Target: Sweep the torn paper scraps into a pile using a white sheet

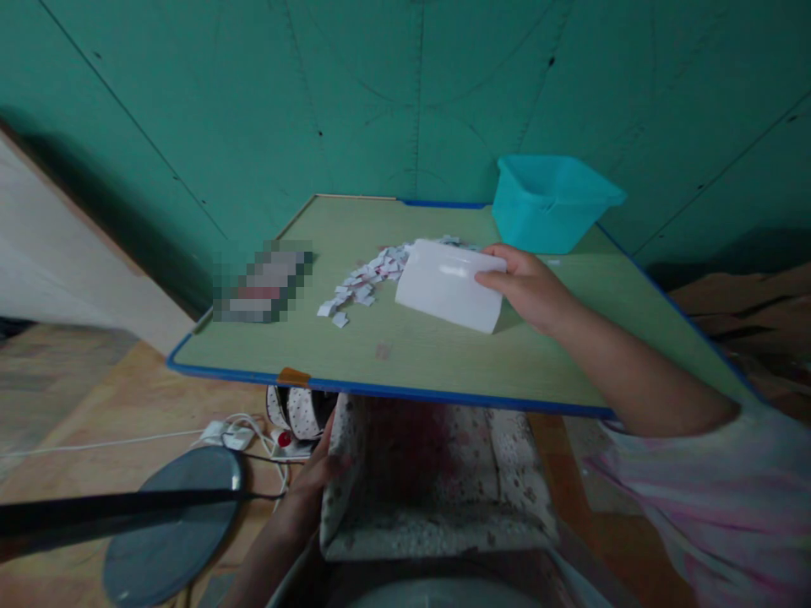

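Note:
My right hand [523, 283] pinches a glossy white card [447, 283] by its right end, thumb on top. The card is tilted over the table, touching or just above the scattered small paper pieces [364, 283]. These pale squares, some with reddish marks, trail from behind the card toward the left. Below the table's front edge, my left hand [317, 473] grips the left side of a speckled, open-topped box [437, 536]. Its dark inside has a reddish tint, and any contents are too dim to make out. Part of the left hand's fingers is hidden behind the box wall.
A turquoise basket [538, 224] stands at the table's back right. A pixelated flat object [263, 287] lies at the left. The green table [538, 363] has a blue-edged rim. On the floor are a round grey stool [177, 532], white cables and a power strip [228, 435].

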Available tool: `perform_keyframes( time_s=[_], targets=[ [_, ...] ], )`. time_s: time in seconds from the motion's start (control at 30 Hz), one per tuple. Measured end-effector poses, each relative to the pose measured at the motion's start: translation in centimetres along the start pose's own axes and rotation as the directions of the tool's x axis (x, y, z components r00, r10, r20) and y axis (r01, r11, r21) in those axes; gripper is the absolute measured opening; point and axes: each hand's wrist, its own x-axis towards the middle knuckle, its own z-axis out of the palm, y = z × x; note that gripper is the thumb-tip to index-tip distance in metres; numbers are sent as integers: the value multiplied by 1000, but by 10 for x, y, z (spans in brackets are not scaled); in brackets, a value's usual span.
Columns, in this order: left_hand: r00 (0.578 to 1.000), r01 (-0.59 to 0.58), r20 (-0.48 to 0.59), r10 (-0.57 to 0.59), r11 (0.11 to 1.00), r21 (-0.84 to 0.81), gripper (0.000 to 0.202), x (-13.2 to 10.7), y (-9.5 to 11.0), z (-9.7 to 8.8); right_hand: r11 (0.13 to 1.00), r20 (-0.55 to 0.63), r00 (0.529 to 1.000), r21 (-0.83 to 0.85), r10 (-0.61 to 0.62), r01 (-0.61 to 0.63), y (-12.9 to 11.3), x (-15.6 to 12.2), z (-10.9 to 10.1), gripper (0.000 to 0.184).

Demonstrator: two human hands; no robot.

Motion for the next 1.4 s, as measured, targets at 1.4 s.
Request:
perform_keyframes(
  time_s=[1.4],
  targets=[
    [998, 9, -62, -3, 996, 90, 79, 9, -4, -6, 990, 116, 986, -57, -120, 128, -11, -9, -6, 14]
  ],
)
